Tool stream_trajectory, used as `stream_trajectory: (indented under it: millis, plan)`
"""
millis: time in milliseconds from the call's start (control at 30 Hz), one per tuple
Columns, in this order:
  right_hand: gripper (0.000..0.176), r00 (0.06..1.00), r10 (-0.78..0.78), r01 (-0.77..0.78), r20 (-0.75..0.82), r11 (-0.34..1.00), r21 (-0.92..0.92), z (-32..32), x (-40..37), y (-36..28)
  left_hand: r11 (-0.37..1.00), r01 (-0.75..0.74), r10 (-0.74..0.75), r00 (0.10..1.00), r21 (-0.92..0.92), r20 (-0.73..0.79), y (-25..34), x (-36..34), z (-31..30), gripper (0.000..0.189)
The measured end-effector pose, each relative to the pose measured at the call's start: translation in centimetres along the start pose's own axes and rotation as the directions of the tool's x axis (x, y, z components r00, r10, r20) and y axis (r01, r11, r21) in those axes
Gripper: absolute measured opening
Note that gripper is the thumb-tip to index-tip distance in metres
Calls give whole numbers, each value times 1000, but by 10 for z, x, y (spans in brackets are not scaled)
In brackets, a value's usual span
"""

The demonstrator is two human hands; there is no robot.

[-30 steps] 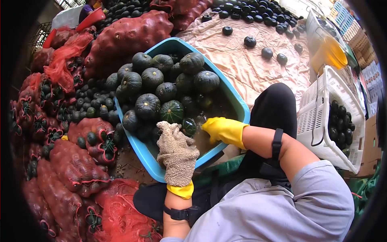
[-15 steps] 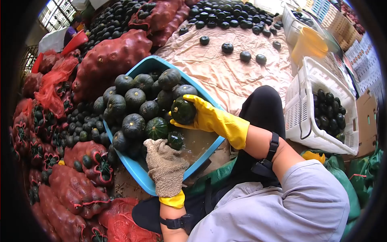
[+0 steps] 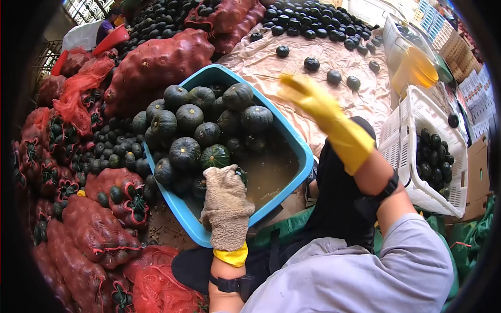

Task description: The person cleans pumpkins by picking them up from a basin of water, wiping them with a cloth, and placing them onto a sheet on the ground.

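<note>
My left hand (image 3: 227, 203) wears a tan terry-cloth mitt over a yellow glove. It lies at the near side of the blue tub (image 3: 282, 213), over a wet green squash (image 3: 242, 176) that is mostly covered; the mitt hides its fingers. Several dark green kabocha squashes (image 3: 185, 152) are heaped in the tub above murky water. Raised beyond the tub's right rim, my right hand (image 3: 308, 99) in a yellow rubber glove is blurred, its fingers apart and no squash in them. One dark squash (image 3: 453, 120) shows by the white crate's far right rim, seemingly in the air.
A white plastic crate (image 3: 455, 201) holding dark squashes stands at right. Squashes (image 3: 311, 64) sit on a pale sheet (image 3: 261, 65) ahead. Red mesh sacks (image 3: 156, 62) crowd the left. A yellow bucket (image 3: 415, 73) stands back right. Another person (image 3: 107, 26) is far left.
My right hand has let go of the squash it held over the tub and swung up and right. A squash now appears near the crate's far rim. The mitt covers more of the wet squash.
</note>
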State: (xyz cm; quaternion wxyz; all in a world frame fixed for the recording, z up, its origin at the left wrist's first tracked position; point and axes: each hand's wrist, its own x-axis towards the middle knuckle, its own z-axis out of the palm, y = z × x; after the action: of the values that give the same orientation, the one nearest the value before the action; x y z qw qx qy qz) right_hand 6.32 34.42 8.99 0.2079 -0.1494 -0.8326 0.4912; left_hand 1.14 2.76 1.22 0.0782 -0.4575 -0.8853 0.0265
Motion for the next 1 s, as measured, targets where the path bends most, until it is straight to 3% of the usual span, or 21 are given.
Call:
stream_trajectory:
  millis: [33,67,100,133,167,200,267,333,400,467,500,600,733,833,867,900,933,967,1000]
  plan:
    - [61,991,-9,32,133,986,-165,30,5,2,978,-90,87,996,189,26,-1,7,5,53]
    - [68,964,6,82,265,944,-319,60,7,19,950,-165,153,986,265,64,1,15,18,43]
    - [75,965,-122,221,231,854,-472,87,9,47,912,-238,215,971,335,105,4,22,32,34]
    - [82,941,-259,339,218,712,-615,107,12,70,962,-195,178,979,190,103,9,23,34,35]
    - [83,940,-168,318,296,744,-588,107,25,73,991,-105,113,989,-87,98,13,25,35,35]
    - [80,957,-150,265,246,798,-542,110,26,77,955,-30,63,993,-296,103,16,25,36,36]
    - [73,984,-102,154,143,890,-430,110,23,63,868,25,29,994,-497,101,21,25,34,37]
    - [59,981,-28,100,190,918,-385,98,10,42,801,51,15,994,-596,104,20,20,31,38]
    - [52,952,43,79,302,923,-377,83,-14,9,782,63,6,994,-620,109,18,14,28,39]
    - [61,917,-108,238,384,920,-310,86,-38,24,784,62,8,994,-617,110,16,10,28,40]
    - [66,932,-224,327,286,860,-392,96,-50,30,792,61,8,994,-608,110,17,7,31,40]
    - [75,893,-368,449,258,704,-549,107,-43,32,816,64,11,992,-574,126,14,0,31,42]
    - [81,929,-240,369,281,656,-658,122,-8,56,873,42,35,988,-486,148,13,-2,39,44]
    - [90,958,-106,261,266,705,-659,124,22,48,928,-45,97,987,-370,125,10,-5,60,46]
    - [87,961,-49,240,272,639,-731,124,28,42,936,-78,119,988,-343,98,10,-8,66,46]
    - [84,945,-8,252,326,653,-714,123,40,42,882,-36,80,994,-469,75,10,-14,61,47]
    - [81,925,34,260,378,669,-697,122,53,43,613,143,-71,989,-777,127,18,-13,19,48]
    - [77,927,-38,289,373,706,-647,120,56,49,523,140,-70,990,-841,121,20,-11,12,43]
    - [78,943,-65,259,328,764,-591,119,56,57,580,106,-75,994,-808,76,21,-12,19,41]
